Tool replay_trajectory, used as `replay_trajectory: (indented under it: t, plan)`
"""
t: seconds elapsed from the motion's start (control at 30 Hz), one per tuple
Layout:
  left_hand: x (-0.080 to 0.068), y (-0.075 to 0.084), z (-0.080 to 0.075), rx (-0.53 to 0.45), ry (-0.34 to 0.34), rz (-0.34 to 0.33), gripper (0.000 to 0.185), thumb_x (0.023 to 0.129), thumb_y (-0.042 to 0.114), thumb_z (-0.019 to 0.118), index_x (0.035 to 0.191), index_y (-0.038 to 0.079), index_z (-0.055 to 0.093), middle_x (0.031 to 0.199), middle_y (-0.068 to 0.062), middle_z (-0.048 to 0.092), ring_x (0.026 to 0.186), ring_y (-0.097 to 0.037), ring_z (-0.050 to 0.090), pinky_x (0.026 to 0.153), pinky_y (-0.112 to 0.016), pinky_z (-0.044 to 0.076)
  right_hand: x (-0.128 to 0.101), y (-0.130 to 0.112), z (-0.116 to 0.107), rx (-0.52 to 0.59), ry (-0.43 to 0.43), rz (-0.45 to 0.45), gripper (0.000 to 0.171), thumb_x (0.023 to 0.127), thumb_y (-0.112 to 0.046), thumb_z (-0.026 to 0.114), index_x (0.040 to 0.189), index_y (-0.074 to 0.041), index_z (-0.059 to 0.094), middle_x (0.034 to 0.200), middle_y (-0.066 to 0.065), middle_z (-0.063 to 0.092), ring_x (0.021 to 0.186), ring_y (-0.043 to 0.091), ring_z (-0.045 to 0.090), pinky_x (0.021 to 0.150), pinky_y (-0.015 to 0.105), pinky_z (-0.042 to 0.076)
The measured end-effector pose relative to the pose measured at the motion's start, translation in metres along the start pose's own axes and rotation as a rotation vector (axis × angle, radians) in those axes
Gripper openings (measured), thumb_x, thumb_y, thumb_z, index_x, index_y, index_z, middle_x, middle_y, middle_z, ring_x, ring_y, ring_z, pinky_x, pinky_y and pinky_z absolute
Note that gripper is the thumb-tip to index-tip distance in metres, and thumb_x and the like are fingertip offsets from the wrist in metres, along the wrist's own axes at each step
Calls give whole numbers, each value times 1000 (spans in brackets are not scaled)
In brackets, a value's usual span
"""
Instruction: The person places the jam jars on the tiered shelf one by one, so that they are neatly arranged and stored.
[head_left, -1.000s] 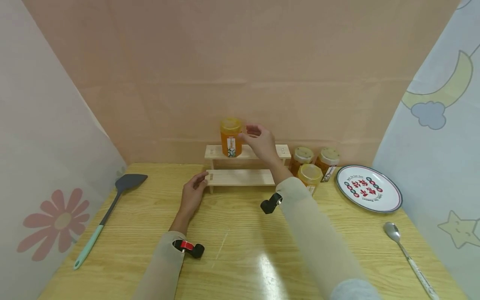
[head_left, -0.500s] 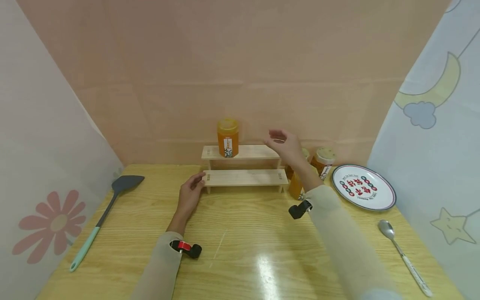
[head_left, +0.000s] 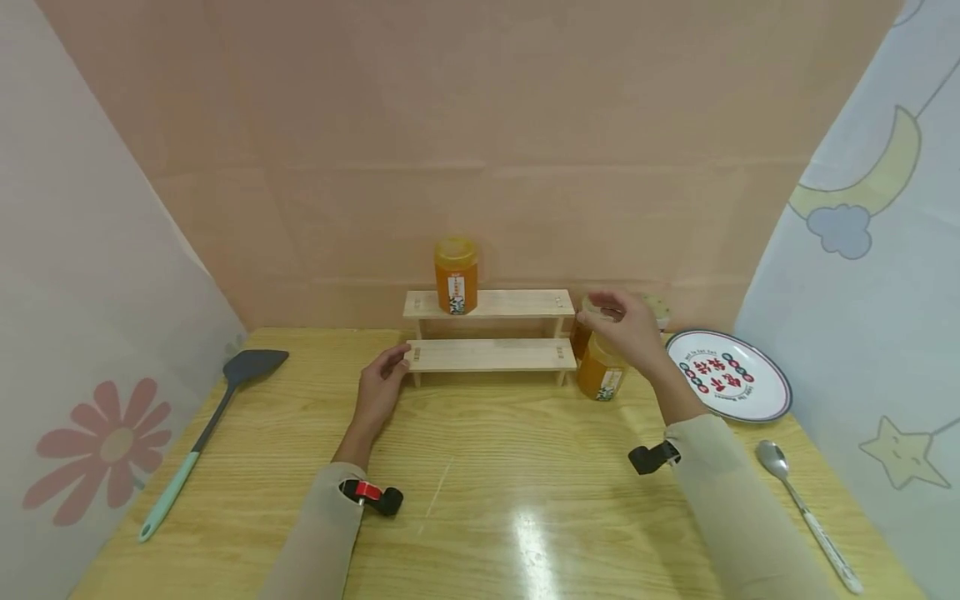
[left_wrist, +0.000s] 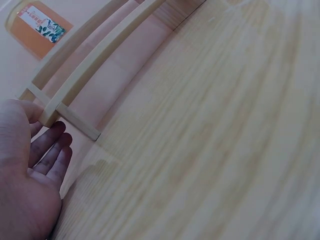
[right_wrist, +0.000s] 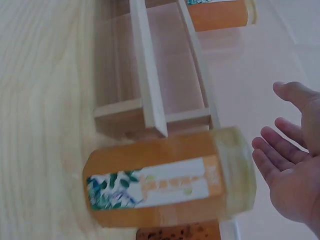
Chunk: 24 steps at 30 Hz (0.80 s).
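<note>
My left hand (head_left: 378, 387) holds the left end of a two-tier wooden rack (head_left: 491, 356). In the left wrist view its thumb lies at the board's end, with the other fingers below. A jar of orange honey (head_left: 456, 287) with a yellow lid stands on the upper shelf, left of the middle. My right hand (head_left: 628, 329) hovers with fingers spread and bent over another honey jar (head_left: 598, 372) on the table by the rack's right end. In the right wrist view, that labelled jar (right_wrist: 160, 182) is apart from the fingers, its lid facing the palm.
Two more jars stand behind the front one, partly hidden by the right hand; one lid (head_left: 657, 308) shows. A white plate (head_left: 780, 400) with red lettering lies to the right, with a spoon (head_left: 806, 512) in front of it. A spatula (head_left: 202, 442) lies far left.
My right hand has moved away from the jar on the upper shelf, going right and down to the jars on the table. The left hand has stayed at the rack's end.
</note>
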<state>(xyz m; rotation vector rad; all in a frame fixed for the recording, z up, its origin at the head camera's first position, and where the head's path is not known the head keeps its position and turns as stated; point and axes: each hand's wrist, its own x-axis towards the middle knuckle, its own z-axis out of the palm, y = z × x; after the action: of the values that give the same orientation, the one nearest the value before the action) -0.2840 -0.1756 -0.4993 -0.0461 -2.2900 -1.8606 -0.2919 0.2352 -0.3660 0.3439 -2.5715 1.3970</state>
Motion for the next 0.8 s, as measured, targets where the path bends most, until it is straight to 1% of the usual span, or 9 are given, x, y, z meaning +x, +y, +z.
replay_trajectory:
  t: [0.07, 0.13, 0.23, 0.3, 0.4, 0.63, 0.73, 0.77, 0.8]
  plan:
    - [0, 1, 1, 2, -3, -5, 34, 106, 22, 58, 139, 15, 64, 145, -8, 62, 133, -24, 57, 100, -18, 49, -7, 7, -4, -22, 1, 11, 58, 97, -32, 73, 143, -1, 55, 146, 24, 56, 137, 42, 53, 116, 56, 44]
    - [0, 2, 1, 1, -5, -10, 34, 107, 22, 58, 139, 15, 64, 146, -8, 61, 134, -24, 57, 107, -28, 49, -14, 13, -8, -42, -5, 25, 60, 98, -35, 73, 145, -2, 54, 148, 23, 55, 139, 43, 52, 115, 58, 44]
    - [-1, 3, 2, -1, -3, -16, 33, 106, 21, 58, 139, 14, 64, 146, -8, 61, 135, -25, 57, 113, -42, 47, -24, 21, -13, -68, -20, 36, 62, 98, -35, 72, 147, -3, 53, 150, 23, 54, 141, 45, 50, 116, 59, 42]
    - [-1, 3, 2, 0, -1, -17, 33, 106, 21, 58, 138, 14, 64, 145, -8, 62, 134, -25, 57, 113, -43, 47, -30, 26, -15, -81, -24, 30, 62, 98, -35, 72, 147, -3, 53, 150, 23, 54, 142, 44, 49, 117, 59, 40]
    - [-1, 3, 2, 8, 4, -14, 33, 106, 22, 59, 138, 14, 65, 144, -8, 62, 133, -24, 58, 110, -39, 48, -35, 34, -16, -99, -35, 28, 62, 98, -35, 72, 148, -4, 51, 151, 22, 53, 143, 43, 47, 119, 60, 38]
    - [-1, 4, 2, 3, 10, -21, 33, 106, 21, 59, 137, 15, 65, 144, -8, 63, 132, -23, 58, 99, -17, 48, -42, 49, -16, -100, -41, 43, 70, 97, -42, 72, 153, -9, 47, 158, 18, 47, 147, 41, 42, 117, 62, 38]
    - [-1, 4, 2, -3, 6, -19, 33, 106, 20, 58, 138, 14, 65, 145, -9, 62, 132, -24, 58, 97, -15, 47, -44, 52, -15, -96, -40, 53, 73, 97, -43, 72, 155, -9, 44, 158, 19, 47, 145, 40, 44, 115, 60, 41]
    - [-1, 4, 2, -4, 6, -18, 33, 106, 20, 58, 138, 13, 64, 145, -10, 62, 133, -25, 58, 97, -16, 48, -45, 53, -15, -91, -43, 59, 74, 97, -42, 71, 156, -9, 42, 158, 20, 47, 143, 39, 46, 115, 58, 42]
    - [-1, 4, 3, -5, 6, -18, 33, 106, 20, 58, 138, 14, 65, 145, -10, 62, 132, -25, 58, 98, -16, 48, -45, 54, -15, -87, -45, 64, 74, 97, -42, 71, 156, -8, 41, 157, 20, 48, 140, 38, 48, 112, 54, 46]
